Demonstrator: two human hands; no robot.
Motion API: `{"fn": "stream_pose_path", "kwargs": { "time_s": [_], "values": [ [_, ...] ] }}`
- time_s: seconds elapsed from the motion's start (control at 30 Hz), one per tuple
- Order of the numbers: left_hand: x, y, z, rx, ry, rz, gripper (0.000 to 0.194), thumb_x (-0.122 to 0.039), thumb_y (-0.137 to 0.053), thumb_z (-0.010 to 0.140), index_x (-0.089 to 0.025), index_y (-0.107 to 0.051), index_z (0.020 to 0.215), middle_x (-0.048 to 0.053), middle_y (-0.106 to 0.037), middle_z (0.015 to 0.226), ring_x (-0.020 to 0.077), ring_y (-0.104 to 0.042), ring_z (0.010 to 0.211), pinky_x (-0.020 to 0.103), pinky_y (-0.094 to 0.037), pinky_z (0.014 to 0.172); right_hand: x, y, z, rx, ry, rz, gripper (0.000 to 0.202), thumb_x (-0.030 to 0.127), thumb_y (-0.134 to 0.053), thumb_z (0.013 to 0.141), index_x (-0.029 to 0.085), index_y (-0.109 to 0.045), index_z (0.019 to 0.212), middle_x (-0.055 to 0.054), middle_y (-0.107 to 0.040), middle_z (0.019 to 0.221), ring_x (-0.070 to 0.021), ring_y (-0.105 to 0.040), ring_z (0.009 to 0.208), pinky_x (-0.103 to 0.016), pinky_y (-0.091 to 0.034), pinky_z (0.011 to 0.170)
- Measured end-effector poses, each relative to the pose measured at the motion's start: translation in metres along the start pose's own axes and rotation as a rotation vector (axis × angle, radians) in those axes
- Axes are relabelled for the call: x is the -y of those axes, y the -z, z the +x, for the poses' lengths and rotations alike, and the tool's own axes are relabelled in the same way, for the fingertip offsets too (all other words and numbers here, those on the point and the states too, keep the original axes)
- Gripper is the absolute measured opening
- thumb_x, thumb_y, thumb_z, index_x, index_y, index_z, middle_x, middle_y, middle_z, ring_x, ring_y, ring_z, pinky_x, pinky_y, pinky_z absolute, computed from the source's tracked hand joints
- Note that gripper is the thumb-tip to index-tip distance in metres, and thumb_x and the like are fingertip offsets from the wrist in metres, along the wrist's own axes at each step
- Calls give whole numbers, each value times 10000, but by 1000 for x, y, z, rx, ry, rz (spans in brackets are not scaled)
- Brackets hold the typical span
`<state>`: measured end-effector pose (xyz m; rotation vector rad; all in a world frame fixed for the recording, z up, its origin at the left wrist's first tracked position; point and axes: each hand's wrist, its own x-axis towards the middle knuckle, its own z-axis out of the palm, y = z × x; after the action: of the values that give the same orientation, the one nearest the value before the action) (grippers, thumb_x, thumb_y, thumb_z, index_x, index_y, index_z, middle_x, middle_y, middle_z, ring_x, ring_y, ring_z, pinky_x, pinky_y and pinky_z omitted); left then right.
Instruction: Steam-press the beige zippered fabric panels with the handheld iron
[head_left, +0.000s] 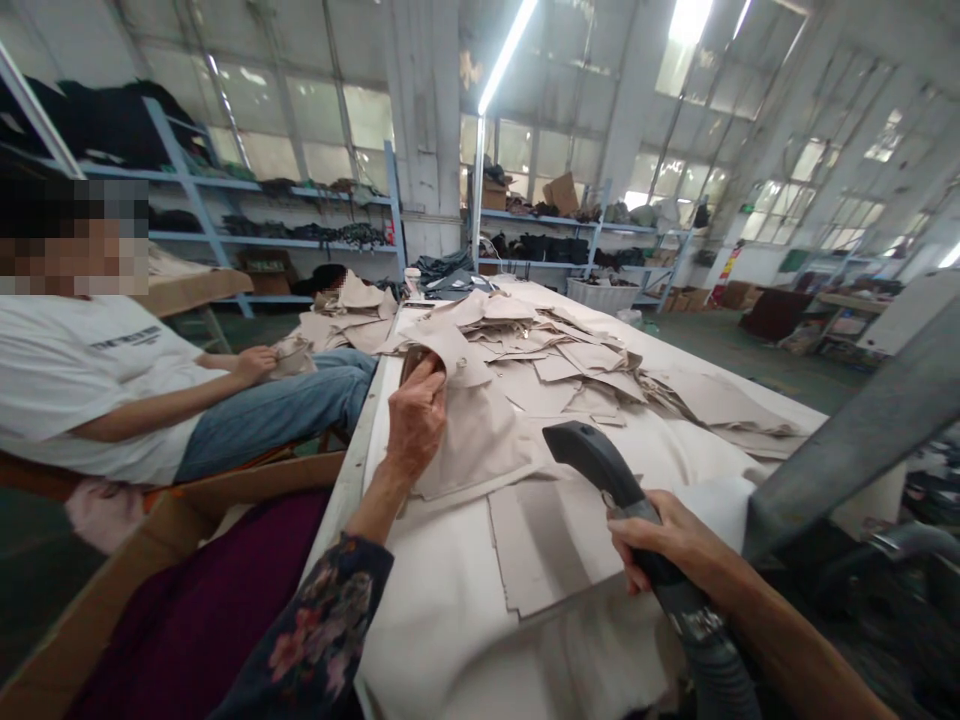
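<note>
Black nozzle, where's it at?

Right of centre in the pic, above the table. R hand has it: fingers wrapped firmly round the grip, no slack. Ribbed hose runs off below, to the bottom edge.

Which way's it pointing?

Tip goes upper L, w/ a bend near the end. Long axis = diagonal, lower R to upper L. Can't tell if the tip touches any cloth.

And L hand?

Approx. centre, a bit L. Fingers bent in, grasping the upper edge of a beige piece; fingertips partly hidden in the fold. Piece spreads from there to the lower R, its top flap folded by the knuckles.

What's around?

Flat beige piece below the nozzle tip, lower centre. Big pile of beige pieces behind, mid-frame. Cardboard box w/ purple cloth at lower L.

Anyone else?

Yep, co-worker in white T-shirt, far L, seated, hands on beige cloth at the lap. Well apart from L hand.
</note>
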<state>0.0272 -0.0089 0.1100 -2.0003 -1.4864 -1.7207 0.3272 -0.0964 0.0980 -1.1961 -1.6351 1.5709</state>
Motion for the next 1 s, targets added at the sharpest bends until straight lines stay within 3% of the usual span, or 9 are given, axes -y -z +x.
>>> {"fn": "stream_pose_path", "kwargs": {
  "time_s": [0.07,0.17,0.3,0.4,0.57,0.8,1.0],
  "values": [
    [-9,3,-2,108,-164,118,326,-65,-398,796,-154,-637,999,93,-585,1180,229,-460,1194,362,-312,1040,2,1,-6,-12,2,-4,305,406,-603,738,157,-513,587,21,-504,433,-116,-496,383,-271,-491,474],
    [-15,-8,-28,368,-313,195,424,-11,-327,798,-116,-553,1141,137,-516,1274,220,-439,1225,375,-337,1041,1,4,-17,-36,-27,-34,325,427,-598,743,152,-528,586,13,-508,425,-120,-499,395,-273,-491,493],
    [-16,-37,-87,768,-324,208,448,35,-275,779,-72,-507,1147,177,-530,1222,214,-528,1125,344,-441,935,-8,8,-34,-70,-64,-30,323,414,-593,757,146,-536,586,3,-523,430,-124,-509,402,-268,-485,490],
    [-19,-52,-123,953,-268,182,387,30,-288,775,-102,-540,1037,147,-596,1051,208,-589,984,335,-470,868,-19,10,-45,-82,-93,0,281,359,-587,764,140,-542,593,8,-527,427,-120,-507,392,-265,-485,483],
    [-21,-58,-140,929,-203,85,361,-6,-295,788,-121,-529,1038,128,-588,998,211,-575,952,356,-456,903,-34,12,-54,-107,-156,31,236,330,-591,763,140,-544,631,13,-550,445,-134,-542,404,-257,-479,463],
    [-18,-59,-142,882,-252,60,358,-74,-335,815,-121,-514,1122,132,-587,1043,223,-561,994,378,-446,949,-39,10,-43,-62,-206,52,232,319,-587,767,132,-542,637,10,-557,441,-130,-543,398,-254,-483,461],
    [-17,-58,-143,895,-346,116,348,-78,-307,823,-120,-576,1041,141,-613,992,226,-575,953,378,-465,909,-36,13,-24,1,-239,-15,233,305,-584,757,130,-547,608,6,-567,467,-127,-560,409,-228,-473,439]
  ]
}}
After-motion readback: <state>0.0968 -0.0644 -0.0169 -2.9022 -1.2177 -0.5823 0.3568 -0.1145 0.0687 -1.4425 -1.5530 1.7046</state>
